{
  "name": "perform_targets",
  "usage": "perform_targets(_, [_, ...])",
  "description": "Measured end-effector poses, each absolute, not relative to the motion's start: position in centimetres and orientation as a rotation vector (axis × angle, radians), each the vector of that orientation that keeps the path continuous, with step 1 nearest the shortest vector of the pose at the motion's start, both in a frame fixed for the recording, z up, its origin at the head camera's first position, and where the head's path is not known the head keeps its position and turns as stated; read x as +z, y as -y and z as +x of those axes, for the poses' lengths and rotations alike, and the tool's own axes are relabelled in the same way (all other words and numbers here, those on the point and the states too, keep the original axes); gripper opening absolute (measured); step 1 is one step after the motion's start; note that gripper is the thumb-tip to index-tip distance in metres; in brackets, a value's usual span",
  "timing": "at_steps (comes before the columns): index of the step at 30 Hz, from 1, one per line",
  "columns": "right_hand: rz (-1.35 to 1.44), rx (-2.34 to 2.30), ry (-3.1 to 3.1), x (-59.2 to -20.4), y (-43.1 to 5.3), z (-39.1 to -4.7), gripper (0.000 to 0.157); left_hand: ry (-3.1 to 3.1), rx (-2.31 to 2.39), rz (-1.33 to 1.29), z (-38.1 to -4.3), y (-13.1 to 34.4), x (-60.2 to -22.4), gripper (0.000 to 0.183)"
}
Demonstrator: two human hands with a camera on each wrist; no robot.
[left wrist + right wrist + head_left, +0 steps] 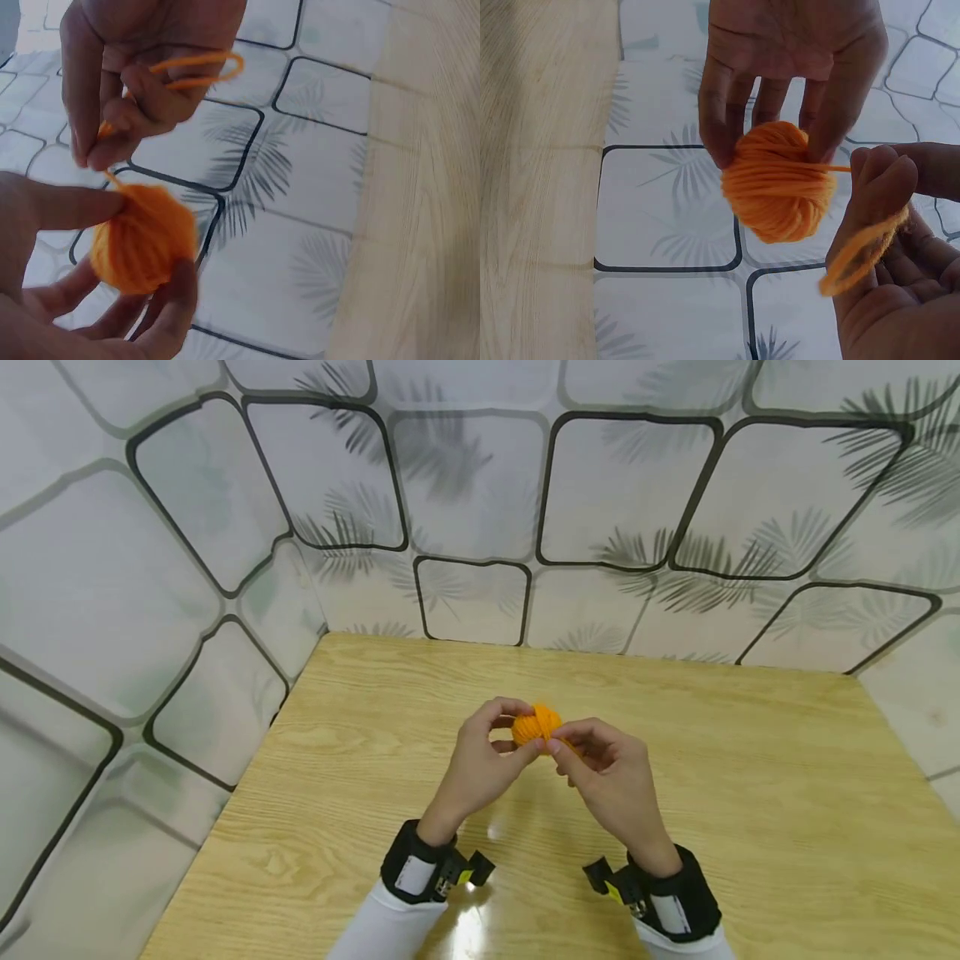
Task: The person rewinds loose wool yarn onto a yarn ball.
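Note:
A small ball of orange yarn [534, 724] is held above the table between both hands. My left hand [483, 760] grips the ball, thumb on one side and fingers round the other, as the left wrist view of the yarn ball [146, 240] shows. Close beside it, my right hand [611, 772] pinches a strand that leads off the ball. In the right wrist view a loop of yarn [859, 255] hangs from the right hand [900, 247], while a short taut strand [840, 169] joins its fingertips to the ball.
Below the hands spreads a light wood-grain table [360, 718]. Pale wall panels [472, 485] with dark outlines and leaf prints stand behind it and at the left. Black wrist straps with small cameras [472, 868] sit on both forearms, over white sleeves [393, 922].

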State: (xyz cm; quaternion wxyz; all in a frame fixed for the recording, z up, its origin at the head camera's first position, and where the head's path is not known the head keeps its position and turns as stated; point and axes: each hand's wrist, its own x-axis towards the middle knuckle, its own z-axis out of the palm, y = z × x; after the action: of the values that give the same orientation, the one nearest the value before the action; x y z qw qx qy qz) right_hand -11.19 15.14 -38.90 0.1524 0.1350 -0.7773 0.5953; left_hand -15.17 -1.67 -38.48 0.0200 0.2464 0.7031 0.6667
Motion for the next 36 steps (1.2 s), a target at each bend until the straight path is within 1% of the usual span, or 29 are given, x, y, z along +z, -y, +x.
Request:
perform_targets(3, [0.365, 1.732, 2.208, -38.8, -15.6, -11.4, 0.013, -2.039, 1.895, 0.85, -15.3, 2.5, -38.2, 0.03])
perform_targets(6, [0.326, 1.771, 2.204, -38.8, -16.0, -11.5, 0.015, -1.847, 1.806, 0.914, -16.1, 3.1, -38.9, 0.03])
perform_targets(12, [0.253, 1.846, 2.213, -39.0, -16.3, -11.9, 0.021, -1.542, 1.855, 0.977, -17.0, 3.7, -40.1, 0.032])
perform_targets(17, [0.226, 1.965, 2.169, -39.3, -16.1, -12.1, 0.025, -1.268, 2.027, 0.89, -16.9, 3.5, -40.2, 0.031])
perform_targets(23, [0.216, 2.051, 2.122, -39.6, -15.4, -12.1, 0.023, -1.072, 2.424, 0.652, -16.5, 2.3, -40.0, 0.028])
perform_targets(26, [0.259, 2.011, 2.154, -39.3, -14.9, -11.8, 0.02, -1.156, 2.597, 0.52, -16.3, 1.6, -39.8, 0.032])
perform_targets(29, [0.338, 1.886, 2.211, -38.1, -14.4, -11.2, 0.017, -1.422, 2.667, 0.464, -16.2, 1.1, -39.8, 0.036])
perform_targets(32, [0.391, 1.737, 2.241, -36.7, -13.9, -10.4, 0.013, -1.78, 2.613, 0.482, -16.2, 0.7, -39.9, 0.037])
perform_targets(36, [0.432, 1.577, 2.233, -35.2, -13.6, -9.5, 0.009, -2.144, 2.391, 0.538, -16.0, 0.8, -40.1, 0.034])
